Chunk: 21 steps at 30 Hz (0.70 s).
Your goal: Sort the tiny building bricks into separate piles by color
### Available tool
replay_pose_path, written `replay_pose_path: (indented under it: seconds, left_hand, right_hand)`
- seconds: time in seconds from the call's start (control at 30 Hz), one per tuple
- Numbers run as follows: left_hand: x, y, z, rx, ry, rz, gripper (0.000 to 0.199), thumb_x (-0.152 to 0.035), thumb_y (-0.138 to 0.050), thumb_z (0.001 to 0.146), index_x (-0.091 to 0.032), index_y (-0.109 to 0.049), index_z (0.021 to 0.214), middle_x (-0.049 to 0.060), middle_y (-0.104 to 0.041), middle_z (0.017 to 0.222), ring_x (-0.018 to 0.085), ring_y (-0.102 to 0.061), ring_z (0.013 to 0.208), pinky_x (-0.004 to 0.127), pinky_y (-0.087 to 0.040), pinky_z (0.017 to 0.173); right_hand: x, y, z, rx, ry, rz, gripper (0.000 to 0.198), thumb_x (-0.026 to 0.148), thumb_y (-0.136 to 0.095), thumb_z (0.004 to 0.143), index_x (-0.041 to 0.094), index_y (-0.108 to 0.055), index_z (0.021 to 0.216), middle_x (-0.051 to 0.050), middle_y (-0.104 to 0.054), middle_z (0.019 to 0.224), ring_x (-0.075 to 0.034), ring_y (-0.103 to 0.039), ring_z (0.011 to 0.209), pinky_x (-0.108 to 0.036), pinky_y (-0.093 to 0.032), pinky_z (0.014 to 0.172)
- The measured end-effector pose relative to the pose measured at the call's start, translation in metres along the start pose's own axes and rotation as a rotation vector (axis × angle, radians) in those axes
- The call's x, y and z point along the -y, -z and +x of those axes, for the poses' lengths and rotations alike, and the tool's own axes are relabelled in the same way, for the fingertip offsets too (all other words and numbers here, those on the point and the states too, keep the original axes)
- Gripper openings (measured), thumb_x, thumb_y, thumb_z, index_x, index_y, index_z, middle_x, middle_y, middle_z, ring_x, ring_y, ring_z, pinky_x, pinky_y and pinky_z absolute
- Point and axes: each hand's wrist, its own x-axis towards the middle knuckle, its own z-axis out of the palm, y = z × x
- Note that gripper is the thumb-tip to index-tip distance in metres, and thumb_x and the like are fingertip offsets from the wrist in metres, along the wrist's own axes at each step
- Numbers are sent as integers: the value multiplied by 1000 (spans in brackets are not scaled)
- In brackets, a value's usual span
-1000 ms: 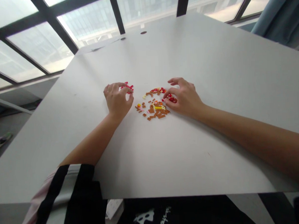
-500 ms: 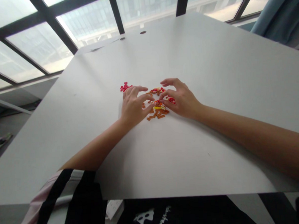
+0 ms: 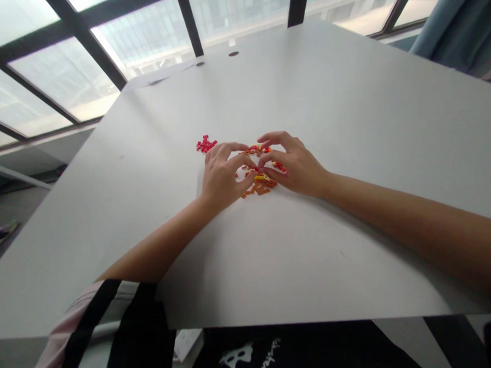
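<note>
Small red plastic brick (image 3: pixel 257 169): direction, long axis too small to tell. Located at fingertips, between hands. Right hand (image 3: pixel 296 164): thumb, index pinching it. Left hand (image 3: pixel 222 177): tips adjacent, clamping unclear.

On the table (image 3: pixel 249 260), a spread of toy bricks (image 3: pixel 262 190) has the left hand (image 3: pixel 222 174) at nine o'clock, the right hand (image 3: pixel 297 166) at three, another brick heap (image 3: pixel 206 145) at ten, the curtain (image 3: pixel 459 24) at two, and the window (image 3: pixel 240 11) behind the table at twelve.
</note>
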Motion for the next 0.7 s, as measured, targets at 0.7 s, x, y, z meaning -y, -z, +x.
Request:
replay_pose_path:
  seconds: [0.7]
  left_hand:
    - [117,5,-8,-223,383,298,5,-29,-78,76,-32,-78,80,6,-75,104,33,-62,103,60,-45,98]
  right_hand:
    - [-24,5,-10,6,-422,-276,15,22,-60,85,23,-73,93,-17,-64,130,-41,-59,120,-67,-45,100]
